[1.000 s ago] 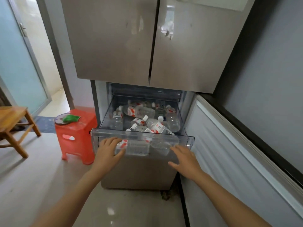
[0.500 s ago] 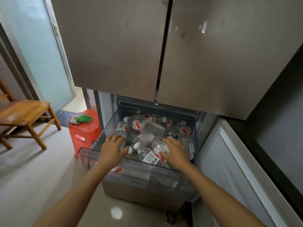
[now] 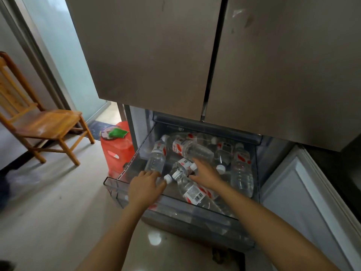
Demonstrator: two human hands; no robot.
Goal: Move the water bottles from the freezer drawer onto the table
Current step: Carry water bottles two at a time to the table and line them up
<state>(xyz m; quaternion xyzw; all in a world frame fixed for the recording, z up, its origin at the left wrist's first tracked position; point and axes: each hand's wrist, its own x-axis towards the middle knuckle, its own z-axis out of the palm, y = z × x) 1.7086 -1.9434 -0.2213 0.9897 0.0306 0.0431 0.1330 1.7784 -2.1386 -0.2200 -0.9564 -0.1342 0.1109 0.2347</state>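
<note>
My left grip (image 3: 145, 185) is open, fingertips touching the base of the leftmost bottle (image 3: 156, 160). My right grip (image 3: 205, 173) lies spread-fingered over a middle bottle (image 3: 182, 166). Both bottles lie inside the freezer drawer (image 3: 117, 185) among the others.

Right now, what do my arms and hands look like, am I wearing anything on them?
Nothing worn that shows. The left hand and right hand are bare: no gloves, no rings visible. The left forearm and right forearm are uncovered down to the frame edge, with no sleeve, watch or band in view.
</note>
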